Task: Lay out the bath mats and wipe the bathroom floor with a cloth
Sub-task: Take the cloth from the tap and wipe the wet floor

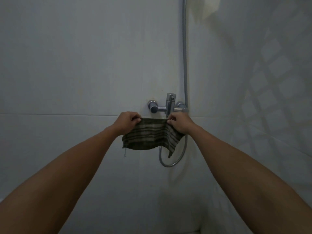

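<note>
A small dark green cloth (150, 135) with pale stripes hangs stretched between both hands in front of the tiled wall. My left hand (126, 121) pinches its upper left corner. My right hand (179, 122) pinches the upper right corner, just under the tap. The cloth's lower edge sags, and a loose thread dangles at its lower left. No bath mat is in view.
A chrome shower mixer tap (168, 105) is fixed to the wall right behind the hands. Its metal hose (185, 65) runs up the wall and loops below the cloth. White tiled walls meet in a corner at the right.
</note>
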